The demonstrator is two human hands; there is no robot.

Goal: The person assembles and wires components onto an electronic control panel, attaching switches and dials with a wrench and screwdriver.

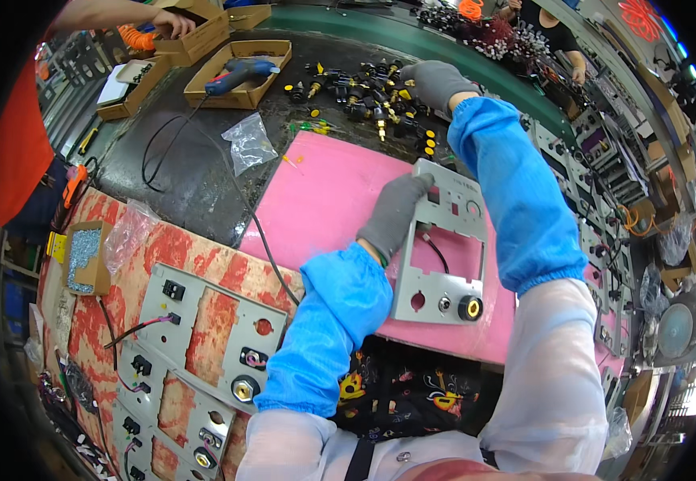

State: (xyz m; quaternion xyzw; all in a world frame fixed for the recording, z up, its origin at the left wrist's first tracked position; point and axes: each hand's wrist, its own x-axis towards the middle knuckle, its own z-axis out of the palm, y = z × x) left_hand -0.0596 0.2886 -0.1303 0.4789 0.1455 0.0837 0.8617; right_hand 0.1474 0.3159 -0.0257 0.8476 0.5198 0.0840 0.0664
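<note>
My left hand [397,215], in a grey glove, is closed on the upper left edge of a grey metal panel [458,207]. The panel rests tilted on a pink mat [316,188]. It has rectangular cutouts, and a black-ringed brass fitting [470,308] sits at its near right corner. A short dark cable shows through the large cutout. Stretched far forward, my right hand [436,84], also gloved, is at a pile of black and brass fittings with yellow caps [380,104]. Its fingers are curled together; whatever they hold is hidden.
Several similar panels [232,325] lie at the left. A blue power screwdriver [240,76] sits in a cardboard box [195,94], its cord crossing the mat. Nearby are a plastic bag [249,144] and a box of small screws [85,260]. Another person's hand [173,24] touches a carton.
</note>
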